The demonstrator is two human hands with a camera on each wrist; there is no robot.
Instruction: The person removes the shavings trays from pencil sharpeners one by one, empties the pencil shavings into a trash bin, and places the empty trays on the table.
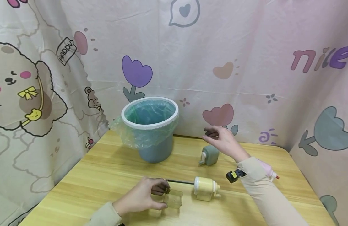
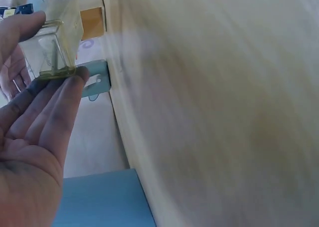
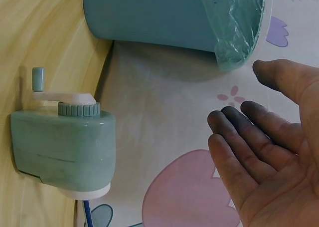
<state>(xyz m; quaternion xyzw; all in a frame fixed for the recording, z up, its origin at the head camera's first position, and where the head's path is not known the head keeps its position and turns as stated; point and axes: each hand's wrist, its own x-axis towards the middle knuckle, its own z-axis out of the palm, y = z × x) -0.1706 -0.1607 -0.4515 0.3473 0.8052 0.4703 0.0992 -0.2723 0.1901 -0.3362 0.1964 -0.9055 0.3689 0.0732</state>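
Note:
My left hand (image 1: 141,196) pinches a clear yellowish plastic box (image 1: 174,200) between thumb and fingers, low over the table's front. Beside the box stands a yellow pencil sharpener (image 1: 204,188) with a crank, and a dark pencil (image 1: 179,181) sticks out of its left end. My right hand (image 1: 225,142) is raised at the back with loosely spread fingers and holds nothing; the right wrist view shows its dark-smudged fingertips (image 3: 251,117). Below it sits a green pencil sharpener (image 3: 65,149) with a crank, a blue pencil (image 3: 88,213) in its far end.
A blue-grey bin (image 1: 158,152) lined with a thin green bag (image 1: 137,138) stands at the back left of the wooden table (image 1: 106,179). A pink item (image 1: 265,168) with a red tip lies partly behind my right sleeve. A printed curtain (image 1: 179,62) hangs behind the table.

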